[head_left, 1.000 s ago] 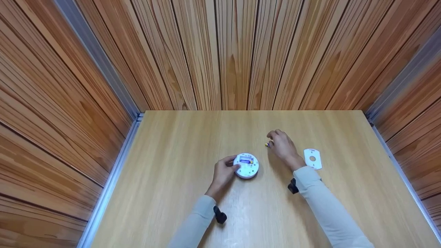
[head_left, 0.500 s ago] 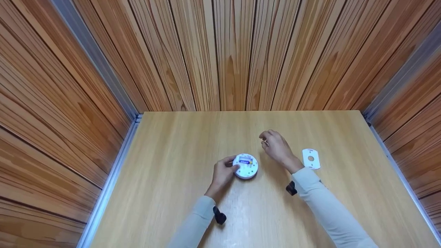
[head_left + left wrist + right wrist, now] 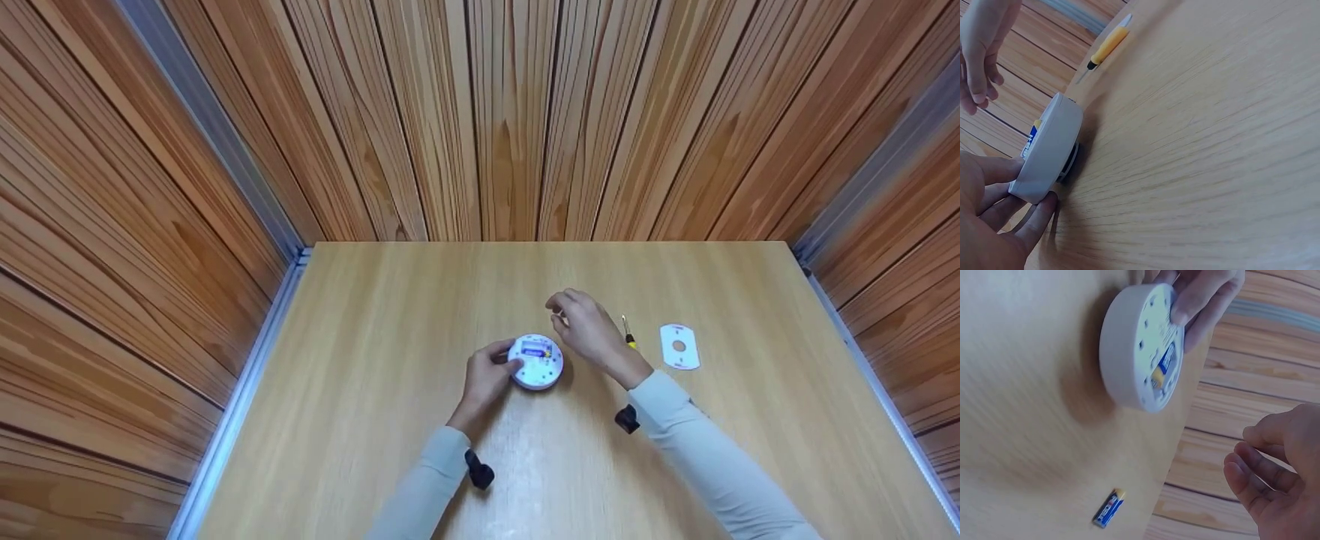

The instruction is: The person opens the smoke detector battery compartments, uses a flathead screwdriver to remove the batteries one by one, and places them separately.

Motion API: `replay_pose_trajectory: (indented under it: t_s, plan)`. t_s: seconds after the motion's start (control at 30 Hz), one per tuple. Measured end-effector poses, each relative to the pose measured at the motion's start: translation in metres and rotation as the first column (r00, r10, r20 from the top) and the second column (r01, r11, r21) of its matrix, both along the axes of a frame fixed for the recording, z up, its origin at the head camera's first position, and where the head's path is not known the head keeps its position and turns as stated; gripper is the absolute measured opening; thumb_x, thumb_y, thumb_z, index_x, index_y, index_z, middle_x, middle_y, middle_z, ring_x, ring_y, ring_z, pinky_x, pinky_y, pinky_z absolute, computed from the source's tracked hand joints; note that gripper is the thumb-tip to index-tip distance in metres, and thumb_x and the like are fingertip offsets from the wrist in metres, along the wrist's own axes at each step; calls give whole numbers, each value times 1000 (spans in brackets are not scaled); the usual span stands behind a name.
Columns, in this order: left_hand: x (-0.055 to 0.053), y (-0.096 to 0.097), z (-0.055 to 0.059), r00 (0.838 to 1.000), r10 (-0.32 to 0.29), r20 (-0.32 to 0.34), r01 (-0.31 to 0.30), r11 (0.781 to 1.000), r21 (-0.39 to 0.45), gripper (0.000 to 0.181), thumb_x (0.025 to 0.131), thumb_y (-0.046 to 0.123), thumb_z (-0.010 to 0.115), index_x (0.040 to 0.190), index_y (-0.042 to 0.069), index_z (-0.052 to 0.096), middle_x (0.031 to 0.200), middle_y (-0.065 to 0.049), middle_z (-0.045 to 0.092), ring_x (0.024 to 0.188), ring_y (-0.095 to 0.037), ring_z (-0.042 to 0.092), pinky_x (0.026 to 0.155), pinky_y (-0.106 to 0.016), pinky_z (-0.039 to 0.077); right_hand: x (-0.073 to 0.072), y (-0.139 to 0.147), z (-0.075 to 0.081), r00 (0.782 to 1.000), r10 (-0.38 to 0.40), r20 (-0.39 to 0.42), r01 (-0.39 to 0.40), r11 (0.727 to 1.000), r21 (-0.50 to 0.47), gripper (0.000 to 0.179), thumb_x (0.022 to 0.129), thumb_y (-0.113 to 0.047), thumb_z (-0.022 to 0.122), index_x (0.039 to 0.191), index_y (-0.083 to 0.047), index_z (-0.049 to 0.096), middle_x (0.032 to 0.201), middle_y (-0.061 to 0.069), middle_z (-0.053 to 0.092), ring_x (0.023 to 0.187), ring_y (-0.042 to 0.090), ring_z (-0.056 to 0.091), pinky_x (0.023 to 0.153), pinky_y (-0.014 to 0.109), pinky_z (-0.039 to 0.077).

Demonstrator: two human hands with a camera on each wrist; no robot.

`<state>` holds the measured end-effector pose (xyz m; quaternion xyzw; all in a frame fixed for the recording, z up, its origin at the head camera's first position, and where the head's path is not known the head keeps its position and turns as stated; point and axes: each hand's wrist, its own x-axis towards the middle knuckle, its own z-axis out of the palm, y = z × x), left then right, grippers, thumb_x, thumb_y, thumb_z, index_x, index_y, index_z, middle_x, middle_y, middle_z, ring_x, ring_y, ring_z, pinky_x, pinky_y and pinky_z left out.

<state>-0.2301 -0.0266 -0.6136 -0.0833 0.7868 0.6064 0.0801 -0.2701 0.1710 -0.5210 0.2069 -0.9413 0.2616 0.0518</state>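
Note:
My left hand (image 3: 484,379) holds a round white battery-powered device (image 3: 537,372) by its left edge, thumb on the upper face, fingers below. That face is tilted up and shows small holes and an uncovered battery compartment. One blue and yellow battery (image 3: 1165,364) sits in the compartment. In the right wrist view, another such battery (image 3: 1109,508) lies on the table; the head view does not show it. My right hand (image 3: 589,330) hovers right of the device, its fingers loosely bent, with nothing seen between them.
A yellow-handled screwdriver (image 3: 1109,45) lies on the table beyond the device; in the head view my right wrist partly covers it. To the right lies a white plate (image 3: 670,358) with a round hole. Wood-panelled walls (image 3: 510,120) enclose the tabletop (image 3: 390,300).
My right hand has moved left and slightly nearer to the device, uncovering part of the screwdriver. A small yellow and blue object near its fingertips a second ago is now out of the head view. My left hand stays put.

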Motion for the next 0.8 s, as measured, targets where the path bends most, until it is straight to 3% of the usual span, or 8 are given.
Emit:
replay_pose_trajectory:
  t_s: [0.07, 0.3, 0.8]
  plan:
    - [0, 0, 0, 1000, -1, -4, 1, 1000, -4, 41, 99, 8, 73, 140, 12, 70, 138, -7, 72, 127, -23, 68, 109, -39, 57, 3, -4, 1, 1000, 15, -11, -15, 1000, -1, 20, 100, -5, 71, 120, -3, 72, 113, 13, 72, 105, 29, 71, 89, 41, 64]
    - [-1, -1, -2, 994, 0, -111, 0, 1000, 7, 37, 94, 3, 76, 131, 3, 74, 128, -14, 77, 116, -25, 74, 99, -36, 62, 12, -14, 4, 999, 48, -4, -48, 999, 13, 23, 100, -6, 72, 122, -4, 72, 117, 13, 72, 108, 28, 71, 91, 41, 64]
    - [0, -1, -2, 996, 5, -91, -5, 1000, -1, 38, 95, 3, 75, 133, 3, 73, 130, -14, 76, 118, -25, 73, 101, -35, 61, 22, -27, -4, 995, 99, 6, -99, 994, 45, 25, 97, -3, 76, 121, -3, 72, 118, 11, 72, 110, 28, 70, 95, 41, 63]
